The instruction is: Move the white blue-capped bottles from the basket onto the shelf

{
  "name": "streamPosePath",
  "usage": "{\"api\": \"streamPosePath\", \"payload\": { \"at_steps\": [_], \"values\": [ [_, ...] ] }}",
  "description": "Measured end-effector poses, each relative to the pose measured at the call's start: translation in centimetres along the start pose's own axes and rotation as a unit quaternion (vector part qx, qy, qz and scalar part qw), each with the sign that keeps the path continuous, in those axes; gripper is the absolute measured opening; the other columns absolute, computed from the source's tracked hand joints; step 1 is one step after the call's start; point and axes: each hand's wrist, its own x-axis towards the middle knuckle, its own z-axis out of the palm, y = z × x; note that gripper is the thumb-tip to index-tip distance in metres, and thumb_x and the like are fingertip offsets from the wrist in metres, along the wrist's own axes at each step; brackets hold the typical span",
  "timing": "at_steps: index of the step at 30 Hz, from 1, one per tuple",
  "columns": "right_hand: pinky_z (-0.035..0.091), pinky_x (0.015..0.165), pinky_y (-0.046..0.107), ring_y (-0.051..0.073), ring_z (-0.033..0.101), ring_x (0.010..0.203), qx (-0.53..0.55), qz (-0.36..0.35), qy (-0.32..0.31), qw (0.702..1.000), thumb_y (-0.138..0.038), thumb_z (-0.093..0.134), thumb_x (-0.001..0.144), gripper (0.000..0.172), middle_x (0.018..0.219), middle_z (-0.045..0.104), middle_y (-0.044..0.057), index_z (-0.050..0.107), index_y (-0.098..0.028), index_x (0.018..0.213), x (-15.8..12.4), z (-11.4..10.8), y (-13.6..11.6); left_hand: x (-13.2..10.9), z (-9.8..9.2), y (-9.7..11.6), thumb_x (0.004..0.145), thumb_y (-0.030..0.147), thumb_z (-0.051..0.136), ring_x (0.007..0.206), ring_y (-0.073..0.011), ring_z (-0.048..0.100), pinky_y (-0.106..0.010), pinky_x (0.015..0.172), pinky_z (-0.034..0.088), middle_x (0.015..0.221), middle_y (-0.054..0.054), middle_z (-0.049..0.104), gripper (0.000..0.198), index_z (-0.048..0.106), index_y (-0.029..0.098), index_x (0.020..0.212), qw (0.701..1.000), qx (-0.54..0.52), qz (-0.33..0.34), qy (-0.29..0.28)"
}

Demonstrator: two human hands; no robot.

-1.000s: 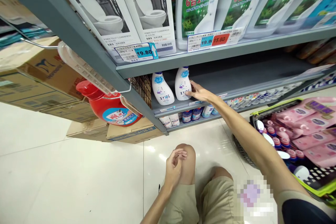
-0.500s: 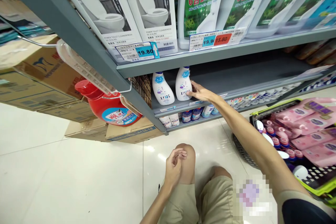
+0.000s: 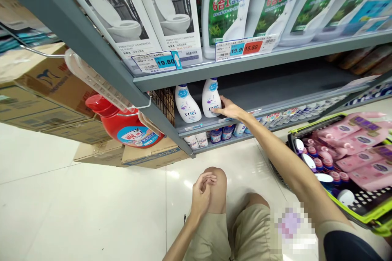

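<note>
My right hand (image 3: 229, 108) reaches onto the middle shelf and is closed round the lower right side of a white cleaner bottle (image 3: 211, 97). Its thumb lies across the front label, while the other fingers are partly hidden behind. That bottle stands upright on the shelf, its cap cut off from sight by the shelf above. A matching white bottle (image 3: 187, 104) stands just left of it, a narrow gap between them. Resting on my bent knee, my left hand (image 3: 202, 189) is loosely curled, with nothing visible in it.
Above, a shelf edge (image 3: 251, 59) carries boxed toilet cleaner (image 3: 174, 16) and green-labelled bottles (image 3: 228, 12). A basket (image 3: 364, 212) with pink packs and capped bottles stands at right. At left are a red detergent jug (image 3: 131, 124) and cardboard boxes (image 3: 39, 85).
The view has shifted slightly, so the shelves and basket sit a little further left. My right hand keeps its place at the bottle, and my left hand stays on the knee.
</note>
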Motion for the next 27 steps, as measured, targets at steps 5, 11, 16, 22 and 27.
{"api": "streamPosePath", "payload": {
  "at_steps": [5,11,16,22,27],
  "values": [
    [0.061,0.108,0.051,0.029,0.073,0.116,-0.018,-0.010,0.026,0.999,-0.045,0.092,0.074,0.073,0.131,0.075,0.008,0.057,-0.024,0.135,0.4,0.3,0.4,0.0,0.3,0.3,0.100,0.055,0.067,0.092,-0.0235,0.076,-0.039,0.088,0.061,0.104,-0.013,0.080,0.039,0.074,0.018,0.112,1.000,0.001,0.002,0.001],
    [0.060,0.108,0.052,0.029,0.073,0.112,-0.032,-0.026,0.025,0.999,-0.046,0.090,0.076,0.063,0.127,0.075,0.008,0.060,-0.023,0.127,0.5,0.3,0.2,-0.1,0.4,0.0,0.102,0.051,0.065,0.094,-0.0232,0.075,-0.040,0.090,0.060,0.105,-0.013,0.079,0.037,0.072,0.018,0.114,1.000,0.004,0.007,-0.004],
    [0.059,0.111,0.051,0.029,0.071,0.119,-0.024,-0.035,0.009,0.999,-0.045,0.089,0.079,0.061,0.129,0.074,0.008,0.059,-0.023,0.127,0.3,0.1,-0.1,-0.1,0.2,-0.3,0.102,0.051,0.065,0.094,-0.0228,0.075,-0.039,0.090,0.060,0.105,-0.012,0.079,0.037,0.072,0.018,0.115,1.000,-0.001,0.005,-0.004],
    [0.060,0.109,0.051,0.029,0.072,0.117,-0.027,-0.023,-0.009,0.999,-0.047,0.089,0.080,0.065,0.130,0.075,0.010,0.060,-0.019,0.132,0.3,0.0,-0.1,-0.1,0.1,0.0,0.102,0.052,0.065,0.096,-0.0231,0.075,-0.039,0.091,0.060,0.106,-0.012,0.079,0.037,0.072,0.017,0.115,1.000,0.000,-0.003,-0.004],
    [0.053,0.118,0.052,0.031,0.068,0.129,-0.032,-0.016,0.006,0.999,-0.050,0.093,0.076,0.091,0.147,0.066,0.016,0.051,-0.016,0.148,0.1,-0.1,-0.7,0.0,0.0,-0.1,0.102,0.051,0.064,0.095,-0.0229,0.075,-0.039,0.091,0.059,0.105,-0.012,0.079,0.037,0.071,0.017,0.115,1.000,0.005,-0.001,-0.004]
  ]
}}
